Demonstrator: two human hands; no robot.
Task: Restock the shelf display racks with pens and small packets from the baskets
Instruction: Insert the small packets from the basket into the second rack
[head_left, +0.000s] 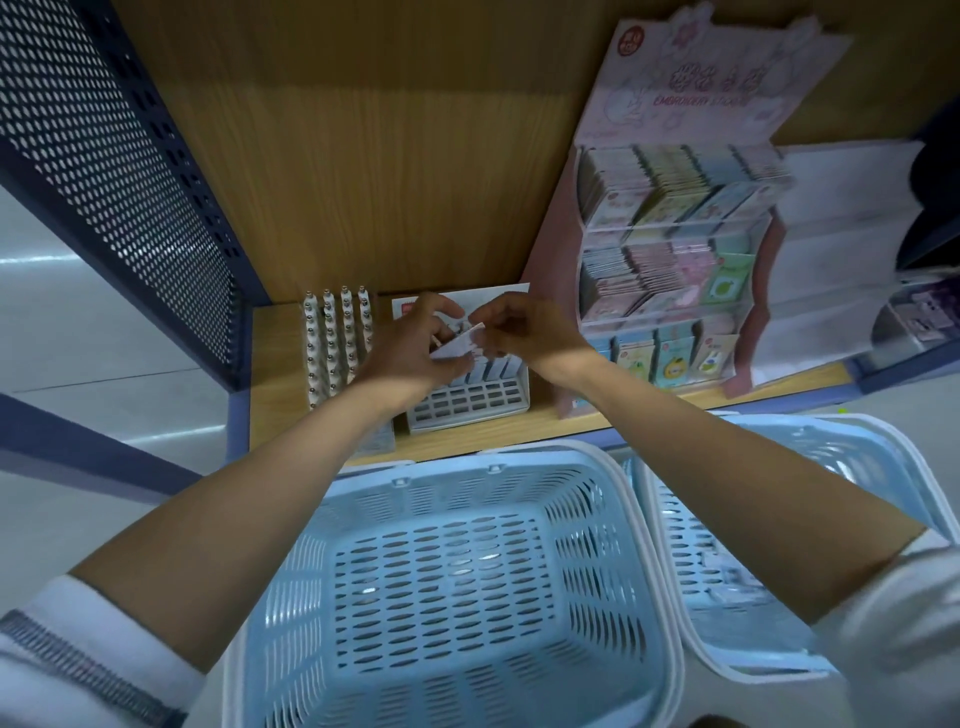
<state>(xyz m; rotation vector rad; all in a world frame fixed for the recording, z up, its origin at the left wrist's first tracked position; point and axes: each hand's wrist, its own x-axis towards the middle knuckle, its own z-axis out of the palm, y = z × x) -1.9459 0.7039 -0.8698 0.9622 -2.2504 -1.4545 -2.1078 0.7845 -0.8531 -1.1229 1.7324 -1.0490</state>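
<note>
Head view, looking down at a wooden shelf (291, 374). The left hand (415, 345) and right hand (524, 332) meet at its middle, and each pinches the same small white packet (460, 345) with curled fingers. They hold it just above the far rows of a white slotted rack (467, 402).

To seat it well, it probably needs turning upright, lining up with a free slot and sliding straight down beside the packets already standing there. It should not nudge the upright pens (337, 343) just to the left.

The packet is flat, thin and card-like, and sits tilted. It is blurred, so its print is unreadable.

Two pale blue baskets (291, 597) sit nearest.
</note>
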